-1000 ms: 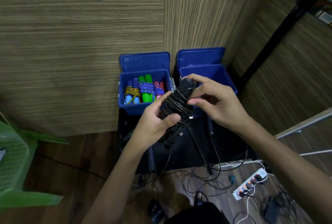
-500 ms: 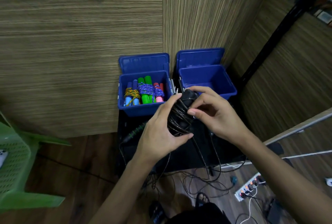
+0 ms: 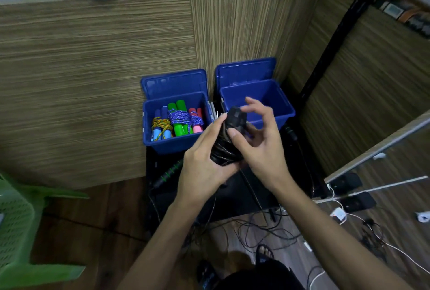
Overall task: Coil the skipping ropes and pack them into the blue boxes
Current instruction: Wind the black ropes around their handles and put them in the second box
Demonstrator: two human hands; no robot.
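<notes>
My left hand (image 3: pixel 204 161) grips a black skipping rope bundle (image 3: pixel 229 140) from below, its thin cord wound round the black handles. My right hand (image 3: pixel 258 140) holds the top of the same bundle, thumb pressed on the handles, fingers curved over them. The loose cord end trails down to the floor. Behind stand two open blue boxes: the left blue box (image 3: pixel 149 131) holds three coiled ropes with blue, green and red handles; the right blue box (image 3: pixel 282 101) shows nothing inside. The bundle hovers in front of the gap between the boxes.
A black low table (image 3: pixel 235 196) carries the boxes. Another rope handle with green rings (image 3: pixel 167 174) lies on its left part. Tangled cables (image 3: pixel 263 231) cover the floor. A green plastic chair (image 3: pixel 16 226) is at left, a black pole (image 3: pixel 335 42) at right, wood panelling behind.
Both hands have lifted the black bundle slightly up and toward the boxes. My right hand's fingers have spread above the handles while winding the cord.
</notes>
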